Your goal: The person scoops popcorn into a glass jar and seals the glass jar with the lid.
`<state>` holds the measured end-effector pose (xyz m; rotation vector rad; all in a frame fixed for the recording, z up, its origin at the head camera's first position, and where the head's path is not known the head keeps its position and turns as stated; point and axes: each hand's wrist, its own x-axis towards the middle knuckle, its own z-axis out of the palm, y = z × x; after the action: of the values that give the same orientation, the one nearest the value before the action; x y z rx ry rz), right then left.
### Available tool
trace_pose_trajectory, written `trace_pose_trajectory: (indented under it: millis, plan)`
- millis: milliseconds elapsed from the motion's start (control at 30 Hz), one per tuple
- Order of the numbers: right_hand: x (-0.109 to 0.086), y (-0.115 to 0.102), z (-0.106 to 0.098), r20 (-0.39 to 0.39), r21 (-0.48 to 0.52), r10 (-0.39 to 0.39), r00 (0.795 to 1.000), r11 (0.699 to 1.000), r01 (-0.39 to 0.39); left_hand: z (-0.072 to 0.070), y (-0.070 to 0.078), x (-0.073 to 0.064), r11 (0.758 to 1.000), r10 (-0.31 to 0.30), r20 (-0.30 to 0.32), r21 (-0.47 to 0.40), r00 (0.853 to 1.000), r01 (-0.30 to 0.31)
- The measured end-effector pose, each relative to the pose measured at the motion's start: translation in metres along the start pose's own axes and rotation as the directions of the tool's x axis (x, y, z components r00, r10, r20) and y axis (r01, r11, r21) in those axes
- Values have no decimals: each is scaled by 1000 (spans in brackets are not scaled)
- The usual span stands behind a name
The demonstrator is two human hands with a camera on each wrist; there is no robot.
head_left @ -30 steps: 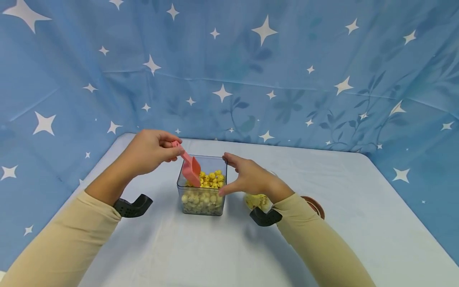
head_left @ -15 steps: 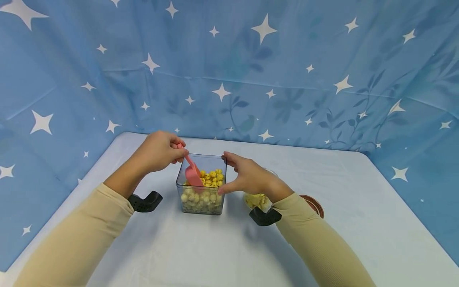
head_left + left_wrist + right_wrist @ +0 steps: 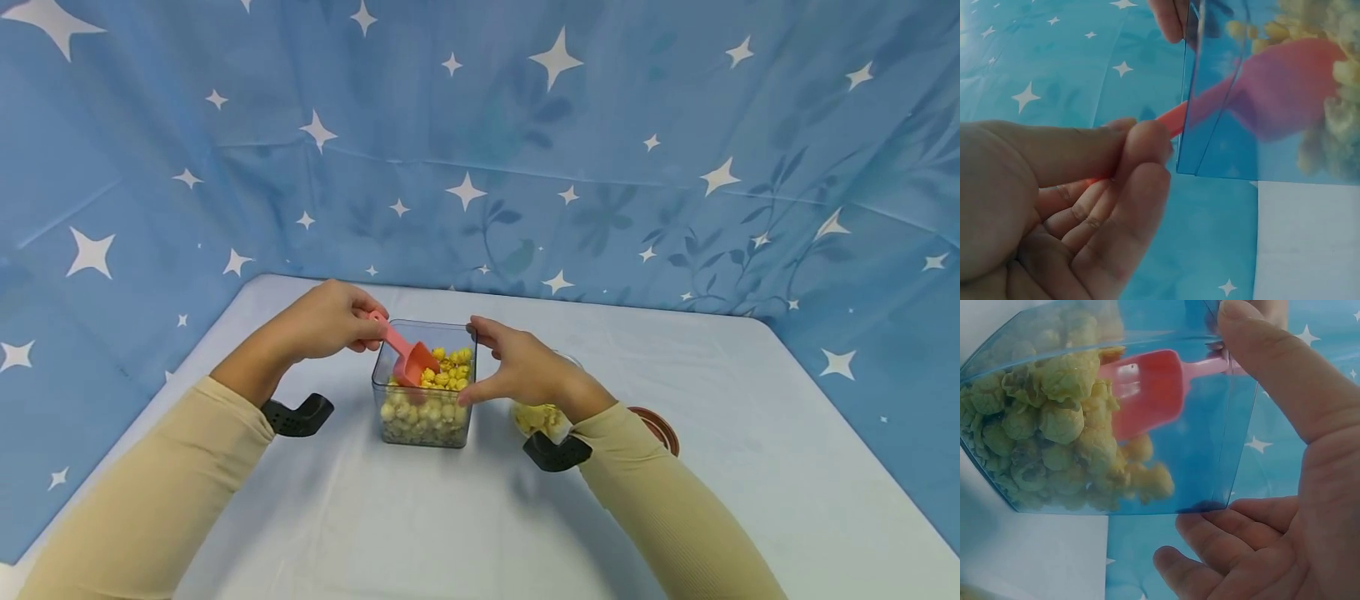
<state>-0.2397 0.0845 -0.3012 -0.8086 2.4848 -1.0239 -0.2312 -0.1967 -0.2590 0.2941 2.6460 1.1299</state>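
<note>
A clear square container (image 3: 381, 410) partly filled with yellow popcorn (image 3: 452, 373) stands on the table. My left hand (image 3: 327, 321), at the container's left side, pinches the handle of a pink scoop (image 3: 412, 365) between thumb and fingers. The scoop leans over the left rim, its head inside against the popcorn. In the left wrist view, the scoop's head (image 3: 1288, 87) shows through the clear wall. My right hand (image 3: 517, 364) holds the container at its right side, thumb on the near wall and fingers at the far one. The right wrist view shows popcorn (image 3: 1063, 422) beside the scoop's mouth.
To the right, a clear bowl (image 3: 572, 359) with yellow pieces in it is partly hidden behind my right hand and wrist. A brown round rim (image 3: 658, 432) shows past the right sleeve. A blue star-patterned curtain (image 3: 480, 150) hangs behind the white table (image 3: 420, 533).
My left hand has moved a little right and the scoop has gone from steep to more slanted, its mouth tipped up by the popcorn. My right hand and the container stay in place.
</note>
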Motion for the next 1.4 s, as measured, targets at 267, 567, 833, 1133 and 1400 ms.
trace_pose_trajectory:
  millis: [267,567,833,1133,1400]
  plan:
    - [0,-1,0,3,13,-15,1000,1000,15,-4,-8,0,995,-50,18,-82,999,51]
    - [-1,-3,-4,-4,10,-9,1000,1000,9,-5,-8,-2,995,-35,37,-92,999,39]
    - [-1,-1,-4,1,12,-14,1000,1000,14,-2,-6,-2,1000,-14,50,19,999,13]
    - [-1,2,-1,1,24,16,1000,1000,-16,0,-3,-4,1000,-7,66,-21,998,8]
    - [0,2,0,-4,33,10,1000,999,-9,11,2,-1,998,14,59,54,998,-17]
